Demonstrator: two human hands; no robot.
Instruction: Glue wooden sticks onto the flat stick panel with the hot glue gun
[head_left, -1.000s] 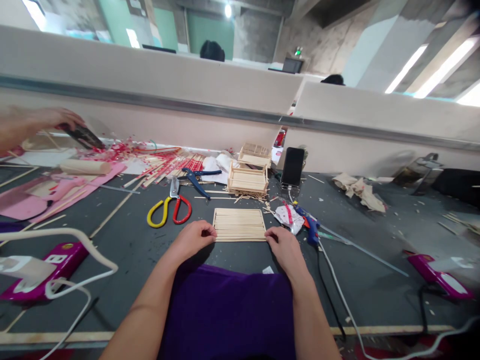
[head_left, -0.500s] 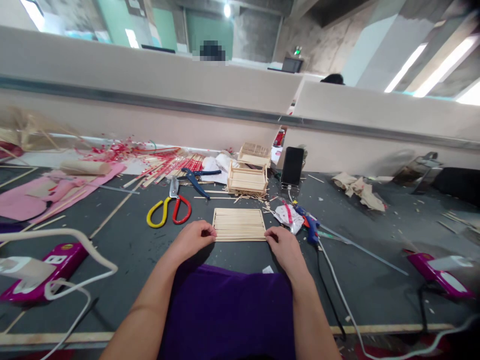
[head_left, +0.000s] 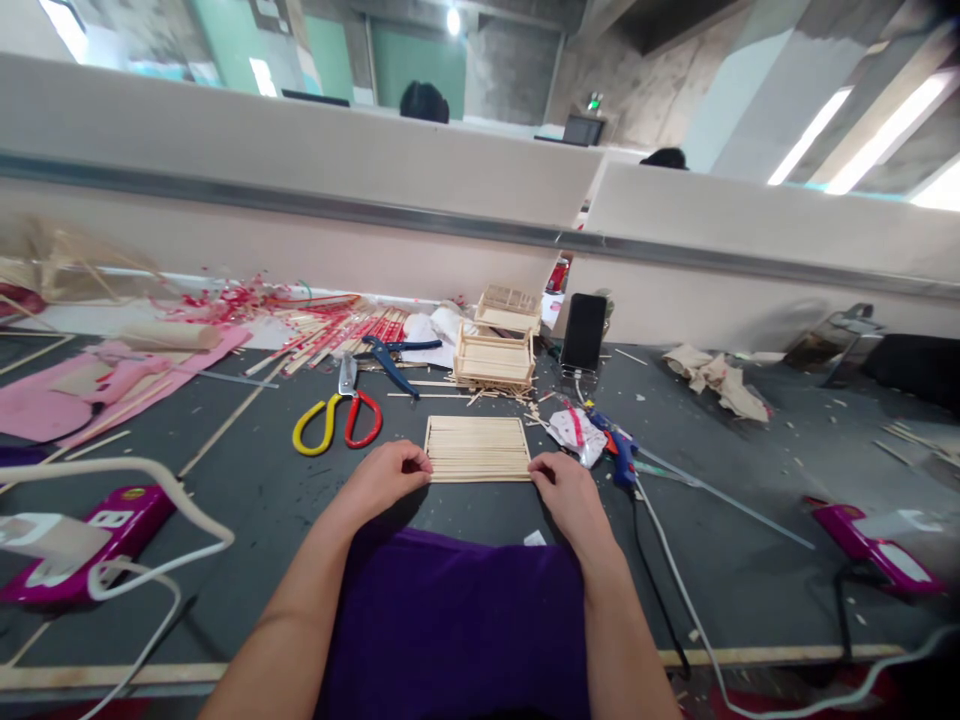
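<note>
A flat rectangular panel of pale wooden sticks, laid side by side within a thin stick frame, lies on the dark table in front of me. My left hand pinches its near left corner between thumb and fingers. At the near right corner, my right hand grips in the same way. Beyond the panel stands a small stick-built structure with low rails. Scissors with one yellow and one red handle lie left of the panel, beside dark blue pliers.
Right of the panel are a blue glue gun, a crumpled white wrapper and a propped phone. Loose sticks lie at back left. Purple power strips and white cables sit at both sides. A partition closes the back.
</note>
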